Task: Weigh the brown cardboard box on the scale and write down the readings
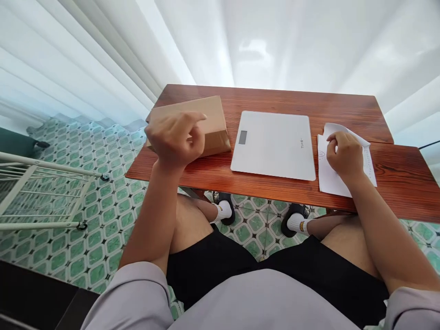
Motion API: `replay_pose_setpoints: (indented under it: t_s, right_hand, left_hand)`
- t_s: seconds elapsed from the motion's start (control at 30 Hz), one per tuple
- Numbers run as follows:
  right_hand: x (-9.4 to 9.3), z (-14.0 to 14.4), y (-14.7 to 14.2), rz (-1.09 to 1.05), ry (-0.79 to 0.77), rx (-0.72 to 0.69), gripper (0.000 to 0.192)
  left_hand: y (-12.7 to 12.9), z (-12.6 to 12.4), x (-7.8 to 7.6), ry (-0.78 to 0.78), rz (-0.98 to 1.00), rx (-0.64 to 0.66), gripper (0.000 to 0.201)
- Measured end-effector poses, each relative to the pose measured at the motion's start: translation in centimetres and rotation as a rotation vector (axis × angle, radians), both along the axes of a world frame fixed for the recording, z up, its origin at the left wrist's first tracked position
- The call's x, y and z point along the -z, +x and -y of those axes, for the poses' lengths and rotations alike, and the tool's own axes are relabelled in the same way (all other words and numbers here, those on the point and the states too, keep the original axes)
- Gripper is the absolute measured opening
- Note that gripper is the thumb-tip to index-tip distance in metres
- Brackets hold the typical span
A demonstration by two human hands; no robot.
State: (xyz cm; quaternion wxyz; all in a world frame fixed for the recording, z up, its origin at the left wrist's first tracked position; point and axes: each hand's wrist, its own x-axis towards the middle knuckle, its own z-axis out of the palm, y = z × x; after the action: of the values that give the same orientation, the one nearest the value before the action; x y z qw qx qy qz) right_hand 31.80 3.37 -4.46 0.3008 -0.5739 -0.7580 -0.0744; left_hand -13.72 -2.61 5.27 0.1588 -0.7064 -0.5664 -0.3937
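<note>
My left hand (173, 137) hovers over the near left corner of a brown cardboard box (213, 120) on the wooden table (275, 98). Its fingers are loosely curled with the index finger stretched toward the box, and it holds nothing. My right hand (343, 156) rests on a white sheet of paper (330, 181) at the right of the table, with its fingers curled at the sheet's upper edge; whether a pen is in it is hidden. Between the box and the paper lies a flat white scale (275, 144) with a small display at its left.
White curtains hang behind the table. A white wire rack (37, 192) stands on the green patterned floor tiles at the left. My knees and feet are under the table's front edge. A dark edge of furniture is at the bottom left.
</note>
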Motion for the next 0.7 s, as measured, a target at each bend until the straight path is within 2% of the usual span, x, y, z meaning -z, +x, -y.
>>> replay_pose_setpoints:
  t_s: [0.13,0.27,0.37,0.53,0.7]
  right_hand:
    - [-0.4,0.2,-0.5,-0.011,0.032,-0.003,0.019]
    - [-0.5,0.3,-1.7,-0.057,0.055,-0.025,0.021]
    - [-0.8,0.2,-3.5,-0.112,0.066,-0.097,0.025]
    - [-2.1,-0.2,-9.2,-0.28,0.005,-0.194,0.03]
    - [-3.6,-0.5,-16.2,-0.443,-0.061,-0.319,0.031]
  left_hand:
    - [-2.4,1.5,0.5,0.065,0.287,-0.063,0.016]
    - [-3.9,2.1,1.4,0.201,0.419,-0.163,0.019]
    - [-5.0,2.2,2.0,0.298,0.485,-0.149,0.022]
    - [-8.0,1.7,4.0,0.229,0.725,-0.131,0.031]
    - [-10.8,0.8,6.8,0.131,1.013,-0.02,0.041]
